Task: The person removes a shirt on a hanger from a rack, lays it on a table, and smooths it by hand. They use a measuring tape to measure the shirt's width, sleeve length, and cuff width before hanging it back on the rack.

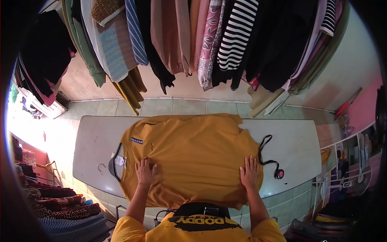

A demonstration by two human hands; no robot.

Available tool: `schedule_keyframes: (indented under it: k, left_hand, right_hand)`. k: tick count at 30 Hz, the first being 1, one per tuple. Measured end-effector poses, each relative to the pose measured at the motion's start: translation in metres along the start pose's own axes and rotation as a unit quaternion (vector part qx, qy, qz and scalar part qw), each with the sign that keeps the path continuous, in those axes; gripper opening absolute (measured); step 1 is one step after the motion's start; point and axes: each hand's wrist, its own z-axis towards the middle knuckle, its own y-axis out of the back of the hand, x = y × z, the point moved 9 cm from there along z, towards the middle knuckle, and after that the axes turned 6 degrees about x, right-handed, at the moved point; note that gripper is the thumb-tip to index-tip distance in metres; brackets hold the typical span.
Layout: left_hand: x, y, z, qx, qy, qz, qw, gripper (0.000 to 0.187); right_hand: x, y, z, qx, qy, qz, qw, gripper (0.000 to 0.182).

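Note:
A mustard-yellow shirt [193,149] lies spread sideways over the table, its collar toward the left and its hem toward the right. A dark hanger [114,163] sits in the neck opening, its metal hook pointing left. Beside the collar shows a white tag [119,160], and a size strip [137,140] is stuck on the chest. My left hand [145,172] rests flat on the shirt near the collar, fingers apart. Near the hem, my right hand [249,172] lies on the fabric with its fingers stretched out.
The pale table [298,149] has rounded ends. On its right lies a black cord [264,151] with a small round pink-and-black item [279,174]. Clothes [238,32] hang above the far side. Folded clothes [72,205] are stacked at lower left, and a white rack [342,161] stands right.

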Motion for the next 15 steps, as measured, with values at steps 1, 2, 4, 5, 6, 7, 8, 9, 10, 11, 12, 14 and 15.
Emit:
schedule_keyframes:
  k: [1, 2, 4, 5, 6, 7, 8, 9, 10, 11, 12, 14, 15]
  left_hand:
    - [0.005, -0.001, 0.013, 0.045, 0.034, -0.017, 0.998, 0.035]
    - [0.005, 0.008, 0.031, 0.017, 0.044, -0.011, 0.999, 0.030]
    - [0.003, 0.022, 0.077, -0.058, 0.041, -0.006, 0.997, 0.027]
    - [-0.001, 0.029, 0.103, -0.109, 0.027, -0.007, 0.994, 0.028]
    - [-0.002, 0.030, 0.132, -0.098, 0.045, -0.081, 0.991, 0.027]
    - [-0.004, 0.028, 0.156, -0.087, 0.062, -0.155, 0.982, 0.027]
    - [-0.012, 0.025, 0.174, -0.086, 0.055, -0.159, 0.982, 0.027]
    - [-0.019, 0.013, 0.192, -0.039, 0.061, -0.140, 0.987, 0.027]
    - [-0.027, -0.003, 0.206, 0.008, 0.066, -0.121, 0.990, 0.028]
    - [-0.033, -0.013, 0.213, 0.011, 0.055, -0.124, 0.991, 0.028]
    - [-0.036, -0.027, 0.219, 0.024, 0.031, -0.123, 0.992, 0.027]
    - [-0.029, -0.050, 0.244, 0.038, 0.036, -0.113, 0.992, 0.018]
    - [-0.033, -0.038, 0.249, 0.044, 0.044, -0.121, 0.991, 0.015]
  right_hand:
    - [-0.003, 0.001, -0.010, 0.021, -0.010, 0.007, 1.000, 0.055]
    - [-0.004, 0.003, -0.015, 0.022, -0.010, 0.007, 1.000, 0.055]
    - [-0.005, 0.004, -0.026, 0.030, -0.012, 0.004, 0.999, 0.055]
    - [-0.005, 0.003, -0.028, 0.029, -0.015, 0.003, 0.999, 0.055]
    - [-0.004, 0.002, -0.027, 0.030, -0.016, -0.006, 0.999, 0.054]
    - [-0.004, 0.003, -0.026, 0.029, -0.018, -0.015, 0.999, 0.054]
    - [-0.005, 0.003, -0.025, 0.026, -0.025, -0.018, 0.999, 0.054]
    - [-0.005, 0.002, -0.024, 0.026, -0.022, -0.018, 0.999, 0.054]
    - [-0.005, 0.002, -0.025, 0.027, -0.021, -0.017, 0.999, 0.054]
    - [-0.007, 0.001, -0.025, 0.023, -0.032, -0.022, 0.999, 0.054]
    - [-0.007, 0.001, -0.024, 0.025, -0.028, -0.013, 0.999, 0.054]
    - [-0.007, 0.001, -0.023, 0.028, -0.024, -0.004, 0.999, 0.054]
    - [-0.009, 0.003, -0.022, 0.028, -0.034, -0.006, 0.999, 0.054]
